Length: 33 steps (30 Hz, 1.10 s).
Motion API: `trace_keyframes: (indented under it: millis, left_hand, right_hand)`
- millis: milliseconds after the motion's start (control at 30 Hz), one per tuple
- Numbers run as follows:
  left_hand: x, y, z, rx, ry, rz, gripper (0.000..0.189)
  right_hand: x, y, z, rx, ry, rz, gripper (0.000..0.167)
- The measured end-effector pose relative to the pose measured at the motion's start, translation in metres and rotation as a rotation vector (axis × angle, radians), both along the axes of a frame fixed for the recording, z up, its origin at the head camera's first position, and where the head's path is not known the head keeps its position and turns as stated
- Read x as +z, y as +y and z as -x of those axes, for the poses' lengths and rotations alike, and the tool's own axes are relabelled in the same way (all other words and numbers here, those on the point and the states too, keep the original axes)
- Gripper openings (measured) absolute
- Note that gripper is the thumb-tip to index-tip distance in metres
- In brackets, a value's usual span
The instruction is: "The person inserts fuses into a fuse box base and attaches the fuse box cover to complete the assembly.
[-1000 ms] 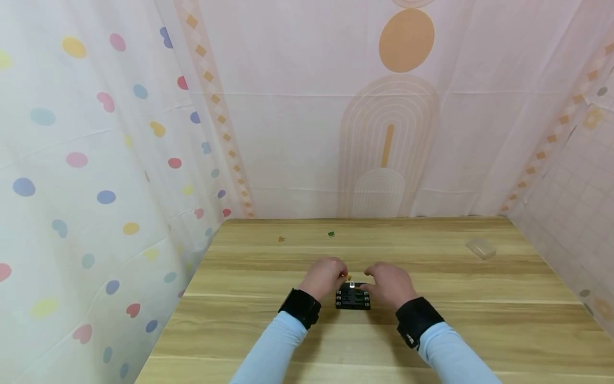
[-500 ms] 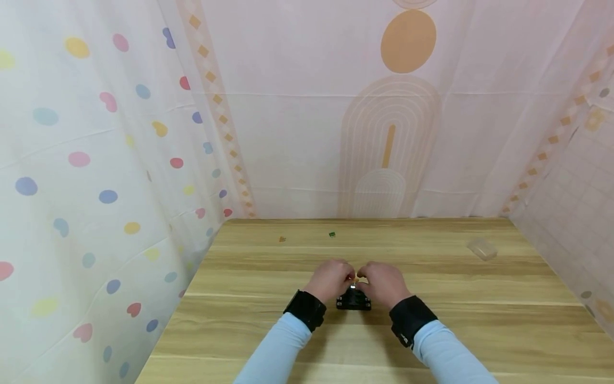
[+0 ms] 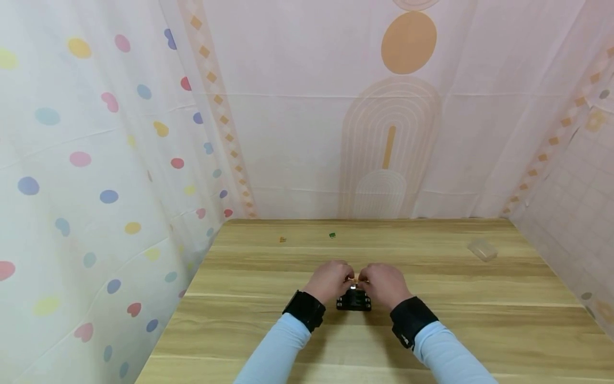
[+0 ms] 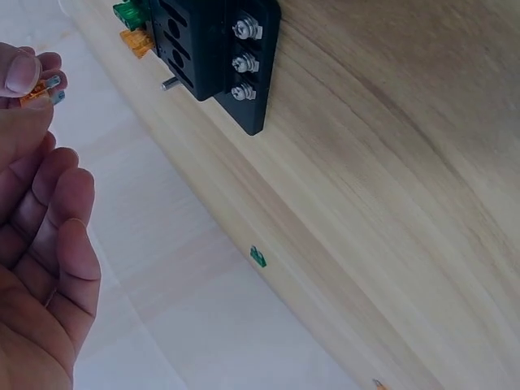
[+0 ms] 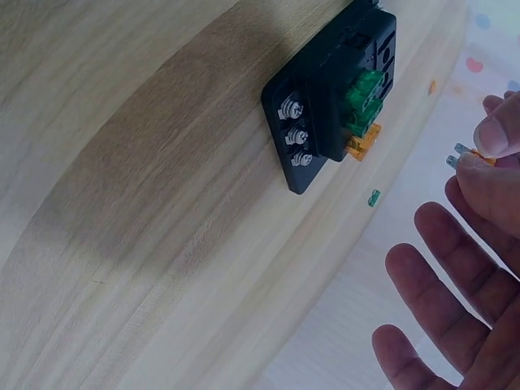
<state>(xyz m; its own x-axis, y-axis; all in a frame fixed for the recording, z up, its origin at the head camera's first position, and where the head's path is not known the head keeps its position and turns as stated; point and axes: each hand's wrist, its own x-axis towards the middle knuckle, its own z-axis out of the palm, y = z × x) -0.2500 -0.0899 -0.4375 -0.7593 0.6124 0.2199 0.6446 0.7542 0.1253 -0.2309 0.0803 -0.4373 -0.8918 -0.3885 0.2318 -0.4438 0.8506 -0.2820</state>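
An orange blade fuse [image 4: 34,95], its two metal prongs showing, is held just beyond the black fuse box [image 3: 354,304]. My left hand [image 3: 331,280] pinches it between thumb and forefinger. My right hand [image 3: 385,285] meets the left one there and pinches the fuse too, its other fingers spread in the right wrist view. The fuse box lies on the table, with screw terminals [image 5: 296,136] along its side. A green fuse [image 5: 363,101] and an orange fuse [image 5: 363,143] sit side by side at one end of it. Fingertips hide part of the held fuse.
Farther back on the wooden table [image 3: 431,234] lie a loose green fuse [image 3: 332,235] and a small orange piece [image 3: 282,239]. A clear plastic case [image 3: 483,249] stands at the back right. Patterned curtains [image 3: 288,133] hang behind and at the sides.
Both hands have come together over the far end of the fuse box. The right hand has left the box and joined the left at the orange fuse.
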Motion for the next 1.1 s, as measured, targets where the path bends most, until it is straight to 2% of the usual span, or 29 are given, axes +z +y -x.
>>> trace_keyframes:
  millis: [200, 367, 767, 1100]
  left_hand:
    - [0.0002, -0.0003, 0.0009, -0.034, 0.024, 0.015, 0.007]
    - [-0.0007, 0.0002, 0.0012, -0.034, 0.023, 0.015, 0.007]
    - [0.0019, 0.0020, -0.0007, -0.037, 0.029, 0.025, 0.009]
    - [0.0022, 0.0026, -0.0013, -0.044, 0.020, 0.006, 0.011]
  right_hand:
    - [0.0002, -0.0001, -0.0007, -0.012, -0.002, 0.000, 0.008]
    - [0.0011, -0.0011, -0.0010, -0.026, -0.016, 0.014, 0.016]
    - [0.0074, -0.0044, -0.0004, -0.021, -0.014, 0.009, 0.013]
    - [0.0071, -0.0055, -0.0001, 0.004, -0.037, 0.055, 0.010]
